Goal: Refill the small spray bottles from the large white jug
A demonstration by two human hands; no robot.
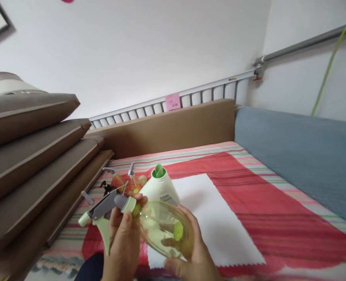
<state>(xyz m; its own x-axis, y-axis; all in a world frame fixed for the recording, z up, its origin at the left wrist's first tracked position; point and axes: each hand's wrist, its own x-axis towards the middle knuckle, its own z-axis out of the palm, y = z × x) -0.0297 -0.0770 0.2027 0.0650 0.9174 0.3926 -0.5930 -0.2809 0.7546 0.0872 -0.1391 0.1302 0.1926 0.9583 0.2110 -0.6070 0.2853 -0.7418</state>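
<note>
A see-through yellow-green spray bottle (pixel 158 224) lies tilted on its side between my two hands, with its grey and pale green trigger head (pixel 114 205) pointing left. My left hand (pixel 123 238) grips it at the collar and neck below the trigger. Around the round base of the bottle my right hand (pixel 195 249) is wrapped, its fingers showing through the clear wall. Just behind the bottle stands a white tapered bottle (pixel 161 187) with a green opening. Under both is a white sheet with a zigzag edge (pixel 216 222).
Orange spray bottles (pixel 118 181) and a dark pump bottle (pixel 106 188) stand at the left behind my hands. Red cloth (pixel 266 207) covers a striped sheet. Stacked brown cushions (pixel 35 171) rise at left; a blue-grey pad (pixel 296 148) borders the right. A brown panel (pixel 173 130) closes the back.
</note>
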